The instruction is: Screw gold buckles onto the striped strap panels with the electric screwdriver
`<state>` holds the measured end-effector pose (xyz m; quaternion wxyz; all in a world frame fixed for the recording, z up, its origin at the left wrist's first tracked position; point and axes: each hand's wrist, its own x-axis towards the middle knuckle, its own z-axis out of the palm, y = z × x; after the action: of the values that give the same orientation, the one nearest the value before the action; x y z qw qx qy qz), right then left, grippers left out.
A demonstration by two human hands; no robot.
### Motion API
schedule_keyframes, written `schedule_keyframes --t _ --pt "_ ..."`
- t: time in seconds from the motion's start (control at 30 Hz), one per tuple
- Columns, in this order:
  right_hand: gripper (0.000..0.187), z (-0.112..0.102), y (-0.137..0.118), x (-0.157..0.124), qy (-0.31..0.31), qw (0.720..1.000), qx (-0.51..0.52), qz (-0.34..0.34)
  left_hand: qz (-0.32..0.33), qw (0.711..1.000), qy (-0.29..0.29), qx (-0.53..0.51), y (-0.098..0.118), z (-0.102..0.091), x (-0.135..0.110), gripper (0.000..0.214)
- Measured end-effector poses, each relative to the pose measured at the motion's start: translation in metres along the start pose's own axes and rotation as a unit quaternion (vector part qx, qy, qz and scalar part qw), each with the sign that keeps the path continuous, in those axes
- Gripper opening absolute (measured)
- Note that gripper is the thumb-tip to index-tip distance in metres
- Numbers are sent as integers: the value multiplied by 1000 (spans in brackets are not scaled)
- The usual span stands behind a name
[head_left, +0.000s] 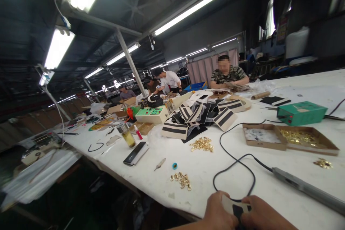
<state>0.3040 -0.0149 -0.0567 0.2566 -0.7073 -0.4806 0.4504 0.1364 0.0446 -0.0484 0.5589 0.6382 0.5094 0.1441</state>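
Low in the view, by the table's front edge, my left hand point(219, 212) and my right hand point(260, 212) are closed on one cream piece with a black strip point(231, 206). Its lower part is hidden by my fingers and the frame's bottom edge. Just beyond my hands loops a black cord point(254, 181), running to a grey pen-shaped electric tool point(304, 187) on my right. Small gold metal rings point(182, 180) lie loose to the left, with a blue-rimmed round cap point(175, 166) behind them. Farther back is a bigger heap of gold hardware point(202, 144).
A pile of cream and black strips point(175, 130) fills the table's middle. Cardboard trays point(296, 146) of small parts and a green power box point(302, 113) stand right. Left are a phone-like black item point(136, 153) and a glass jar point(126, 136). Several people sit or stand beyond.
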Motion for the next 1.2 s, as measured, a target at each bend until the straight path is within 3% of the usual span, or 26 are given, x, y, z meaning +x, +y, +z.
schedule_keyframes --t 0.13,0.27,0.4,0.53,0.7,0.97,1.2 --pt "19 0 -3 -2 1 1000 0 -2 27 996 26 77 3 1 -8 74" --pt "17 -3 -11 -7 18 1000 -8 14 134 969 69 196 -3 -2 -17 83" --pt "23 -6 -13 -7 10 999 -5 38 246 929 92 262 -27 -4 -12 70" --pt "19 -4 -8 -3 0 1000 -9 21 343 900 79 259 -59 2 10 53" --pt "25 -2 -8 -1 4 1000 -16 23 325 919 23 224 -77 10 30 49" --pt "47 -1 10 11 0 998 -22 56 280 941 8 188 -75 9 34 57" --pt "49 1 10 15 -13 996 -25 85 273 947 16 171 -75 10 38 53"
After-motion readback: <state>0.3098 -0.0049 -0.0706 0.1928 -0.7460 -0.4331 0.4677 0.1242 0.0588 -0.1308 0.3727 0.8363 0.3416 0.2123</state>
